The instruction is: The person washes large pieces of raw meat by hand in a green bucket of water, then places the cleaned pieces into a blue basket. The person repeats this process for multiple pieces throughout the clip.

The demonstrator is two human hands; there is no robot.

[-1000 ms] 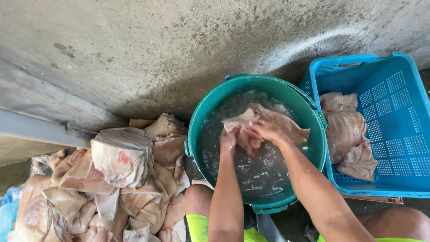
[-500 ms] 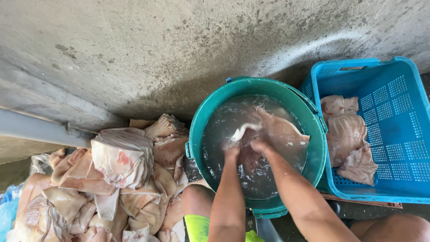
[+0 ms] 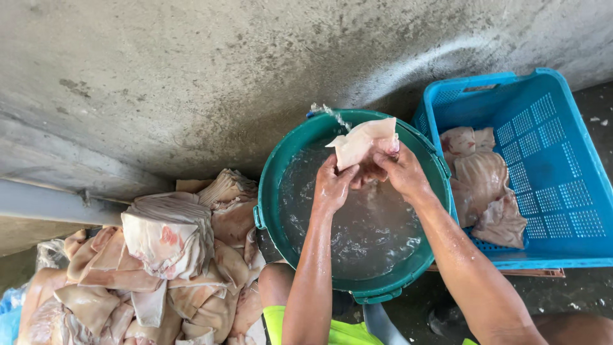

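While water dripped, both hands, left hand and right hand, closed their grip on a pale skin piece above the green tub, its long axis pointing up-right toward the tub's far rim.

A rough grey concrete wall, stained and mottled, fills the upper part of the view in even daylight. A grey pipe runs along its foot at the left. Dark, wet concrete floor shows at the lower right.
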